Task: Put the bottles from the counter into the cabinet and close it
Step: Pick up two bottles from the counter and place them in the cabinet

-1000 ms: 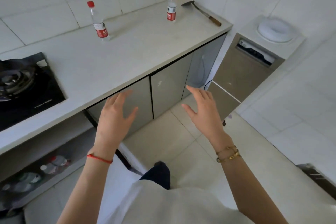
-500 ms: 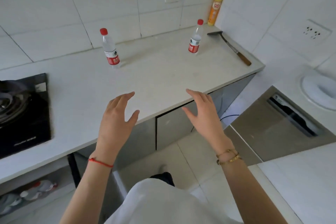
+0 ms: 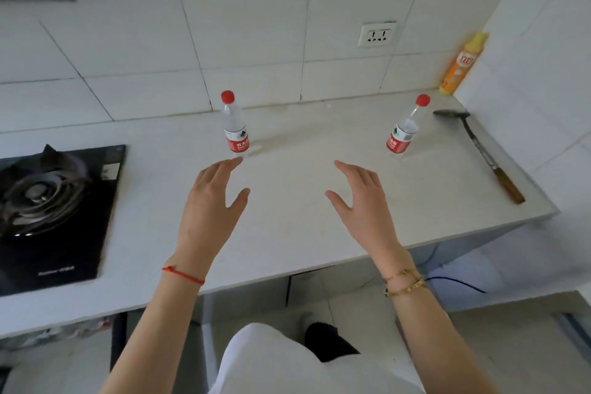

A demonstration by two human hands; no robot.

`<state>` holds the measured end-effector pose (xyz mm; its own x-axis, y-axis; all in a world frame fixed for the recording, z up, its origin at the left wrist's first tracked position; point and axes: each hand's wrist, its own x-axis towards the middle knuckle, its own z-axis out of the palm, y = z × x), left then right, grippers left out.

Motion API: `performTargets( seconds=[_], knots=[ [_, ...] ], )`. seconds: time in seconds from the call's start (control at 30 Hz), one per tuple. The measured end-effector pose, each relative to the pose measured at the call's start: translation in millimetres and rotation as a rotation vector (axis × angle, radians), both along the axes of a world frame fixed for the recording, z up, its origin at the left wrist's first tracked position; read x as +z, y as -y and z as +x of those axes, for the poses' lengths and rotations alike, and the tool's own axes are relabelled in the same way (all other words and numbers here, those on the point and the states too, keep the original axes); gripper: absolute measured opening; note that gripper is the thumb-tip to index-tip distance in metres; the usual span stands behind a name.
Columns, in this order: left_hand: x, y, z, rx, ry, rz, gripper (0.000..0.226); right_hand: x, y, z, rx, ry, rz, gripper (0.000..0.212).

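Note:
Two clear water bottles with red caps and red labels stand upright on the white counter (image 3: 287,227). The left bottle (image 3: 235,129) is just beyond the fingertips of my left hand (image 3: 212,208), which is open and empty. The right bottle (image 3: 403,134) stands farther right, a little beyond my right hand (image 3: 364,205), also open with fingers spread. Both hands hover over the counter, apart from the bottles. Below the counter's front edge the grey cabinet front (image 3: 319,288) shows only as a narrow strip; at the lower left edge an open compartment is blurred.
A black gas hob (image 3: 51,211) takes up the counter's left end. A spatula with a wooden handle (image 3: 483,153) lies near the right end. An orange and yellow bottle (image 3: 462,65) stands in the back right corner. A wall socket (image 3: 377,33) sits above.
The view has tilted up from the cabinet doors and floor to the counter top. Both open hands have moved forward over the counter toward the two bottles.

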<state>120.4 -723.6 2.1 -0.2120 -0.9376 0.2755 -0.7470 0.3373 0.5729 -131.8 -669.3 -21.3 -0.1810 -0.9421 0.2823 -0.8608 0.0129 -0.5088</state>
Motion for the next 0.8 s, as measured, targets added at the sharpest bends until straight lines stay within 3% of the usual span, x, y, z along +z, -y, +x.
performTargets(
  seconds=[0.5, 0.8],
  knots=[
    [2, 152, -32, 0.203, -0.021, -0.064, 0.050, 3, 150, -26, 0.240, 0.006, 0.012, 0.052],
    [-23, 260, -35, 0.091, 0.206, 0.094, 0.062, -1, 203, -8, 0.191, 0.015, 0.016, 0.051]
  ],
)
